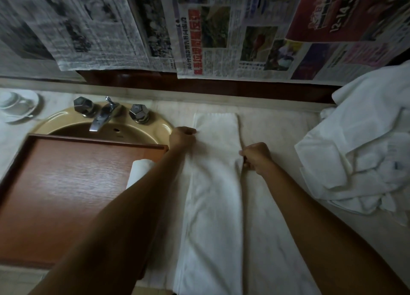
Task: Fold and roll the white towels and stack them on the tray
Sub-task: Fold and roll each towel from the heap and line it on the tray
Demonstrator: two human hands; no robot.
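Both hands' grips, left [183,137] and right [255,156], pinch the towel [213,184] below newspaper [321,15] reading "12-14".

A red advert page [337,13] among the newspapers on the wall is showing "12-14 JU", upside down; the other print is staying illegible.

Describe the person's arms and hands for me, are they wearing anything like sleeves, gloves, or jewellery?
Both arms are bare along all of their visible length, with no sleeve in the frame. The left hand and right hand wear no gloves. No watch, bracelet or ring shows on either wrist or hand, though the light is dim and the fingers are partly tucked out of sight.
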